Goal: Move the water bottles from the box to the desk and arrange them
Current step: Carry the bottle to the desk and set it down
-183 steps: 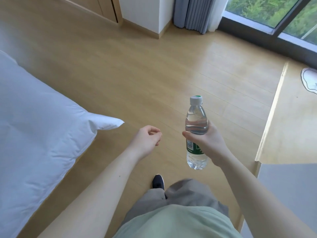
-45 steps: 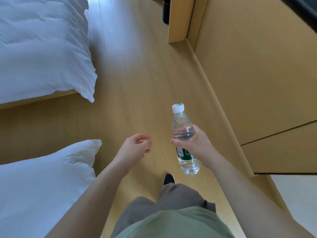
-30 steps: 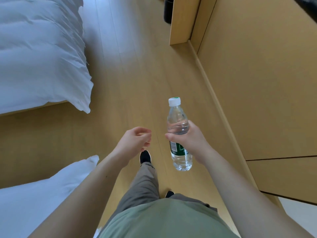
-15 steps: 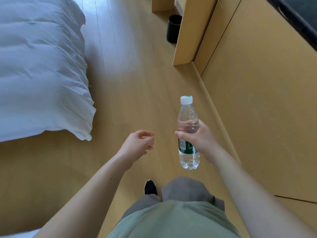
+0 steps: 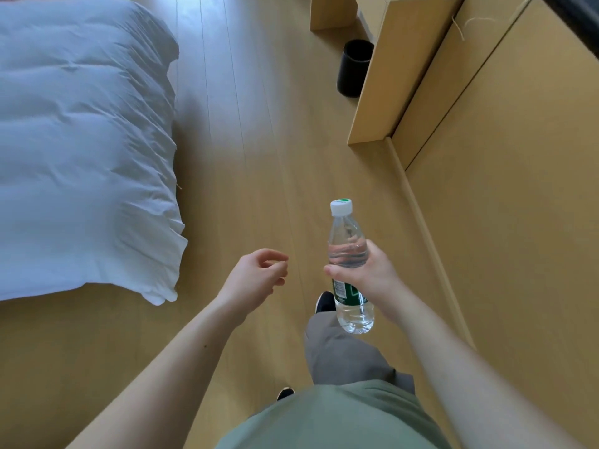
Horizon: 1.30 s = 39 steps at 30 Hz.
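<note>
I see the right hand with fingers wrapped round the water bottle, held upright, cap up, over the floor, right of the bed; left hand beside it loosely curled, empty; no tabletop in sight

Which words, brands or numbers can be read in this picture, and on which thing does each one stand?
None can be read.
Bottle label, green with a white panel: print is there, too small and blurred to read.
Cap: a green mark on top, no legible letters.
The right hand covers part of the label.
</note>
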Each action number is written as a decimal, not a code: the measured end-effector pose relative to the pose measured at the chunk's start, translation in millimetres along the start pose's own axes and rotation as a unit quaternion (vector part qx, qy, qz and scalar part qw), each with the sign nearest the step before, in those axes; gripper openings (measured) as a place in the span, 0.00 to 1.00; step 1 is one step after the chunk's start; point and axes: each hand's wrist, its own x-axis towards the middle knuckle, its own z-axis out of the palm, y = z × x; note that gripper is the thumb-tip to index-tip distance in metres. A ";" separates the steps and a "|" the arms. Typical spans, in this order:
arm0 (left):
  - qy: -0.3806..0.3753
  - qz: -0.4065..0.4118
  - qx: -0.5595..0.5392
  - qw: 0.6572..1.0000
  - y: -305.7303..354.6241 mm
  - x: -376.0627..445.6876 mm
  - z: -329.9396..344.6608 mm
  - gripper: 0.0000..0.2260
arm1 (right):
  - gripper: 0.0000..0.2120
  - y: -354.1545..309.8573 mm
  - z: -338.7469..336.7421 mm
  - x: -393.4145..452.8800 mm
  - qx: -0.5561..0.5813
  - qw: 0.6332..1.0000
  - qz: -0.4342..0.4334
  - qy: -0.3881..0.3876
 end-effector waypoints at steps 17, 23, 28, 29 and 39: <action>0.011 0.007 0.011 1.000 147.5 166.9 -23.8 0.05 | 0.27 -133.7 -57.4 192.0 -0.002 1.000 -0.003 -0.025; -0.002 0.008 0.017 1.000 182.2 244.7 -53.0 0.04 | 0.25 -168.2 -45.2 261.0 -0.014 1.000 0.011 -0.015; -0.035 0.019 0.055 0.998 221.3 319.9 -86.6 0.04 | 0.26 -215.0 -29.4 326.4 0.002 1.000 0.016 0.013; -0.042 0.023 0.061 0.997 229.4 333.5 -93.8 0.03 | 0.27 -224.7 -26.1 337.8 0.007 1.000 0.020 0.017; -0.073 0.038 0.105 0.991 312.3 454.2 -149.0 0.04 | 0.25 -314.9 -17.6 427.5 0.016 0.997 0.014 0.074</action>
